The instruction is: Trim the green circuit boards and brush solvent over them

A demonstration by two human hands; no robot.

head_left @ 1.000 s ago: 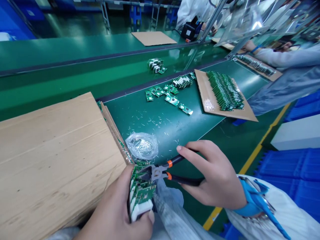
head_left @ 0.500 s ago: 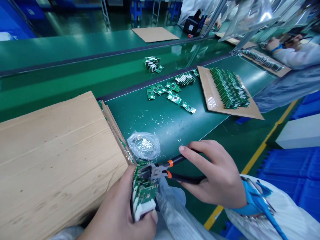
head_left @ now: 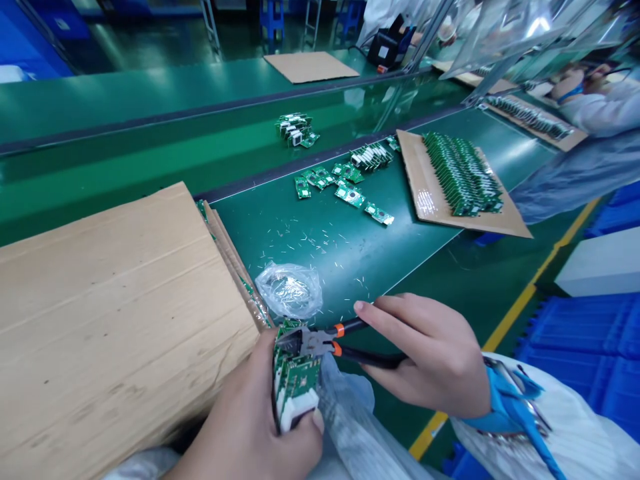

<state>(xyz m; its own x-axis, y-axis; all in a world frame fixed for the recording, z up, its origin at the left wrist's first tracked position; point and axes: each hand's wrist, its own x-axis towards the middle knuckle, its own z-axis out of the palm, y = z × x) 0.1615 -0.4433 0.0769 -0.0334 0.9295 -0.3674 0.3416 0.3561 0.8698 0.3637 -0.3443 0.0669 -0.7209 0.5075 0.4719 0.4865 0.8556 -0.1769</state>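
My left hand (head_left: 255,413) is closed round a stack of green circuit boards (head_left: 300,380), with white parts at the near end. My right hand (head_left: 425,353) grips the black handles of side cutters (head_left: 317,341), which carry orange bands. The jaws lie against the upper part of the boards; whether they touch a pin I cannot tell. Just beyond the boards sits a clear plastic bag (head_left: 290,290) holding cut wire bits. More thin wire clippings (head_left: 320,243) are scattered on the green bench (head_left: 240,230).
Cardboard (head_left: 110,320) covers the left side. Loose boards (head_left: 350,195) lie mid-bench, with a cardboard sheet (head_left: 425,200) bearing rows of boards (head_left: 463,177) to their right. A board cluster (head_left: 296,130) rests on the green belt (head_left: 200,150). A co-worker's sleeve (head_left: 605,107) shows at far right.
My left hand and the boards have shifted slightly right and up. The cutter handles have drawn a little closer together. The board cluster on the belt has moved left.
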